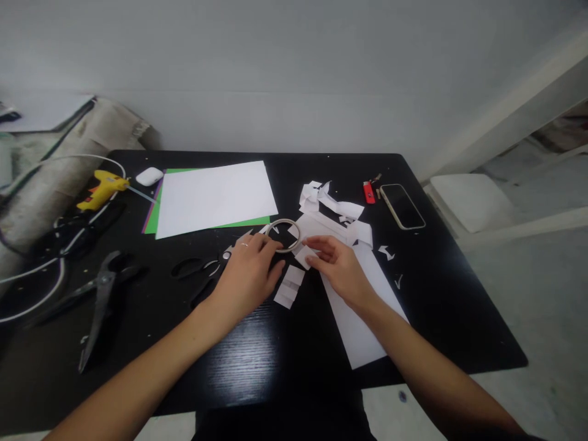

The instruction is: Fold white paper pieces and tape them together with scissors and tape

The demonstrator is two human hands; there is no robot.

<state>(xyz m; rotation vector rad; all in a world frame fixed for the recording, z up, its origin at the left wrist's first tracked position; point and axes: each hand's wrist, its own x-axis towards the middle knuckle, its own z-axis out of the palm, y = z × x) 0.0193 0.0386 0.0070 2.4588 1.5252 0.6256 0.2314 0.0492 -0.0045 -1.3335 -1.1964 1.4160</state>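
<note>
My left hand [250, 263] is closed with its fingertips at the near left rim of a thin roll of tape [298, 230], which stands tilted above the paper scraps. My right hand [337, 266] pinches a small white piece of paper [304, 256] between thumb and fingers, just right of the roll. Below them a small folded paper strip [289, 286] lies on the black table. Scissors [211, 269] lie partly hidden under my left hand. A long white sheet [353, 331] runs under my right wrist, with cut and crumpled paper scraps [340, 208] beyond it.
White paper [215, 196] lies over green sheets [151, 220] at the back left. A yellow glue gun [103, 188], a white case [149, 176] and dark pliers [105, 288] are on the left. A red lighter [369, 192] and a phone [403, 207] lie right.
</note>
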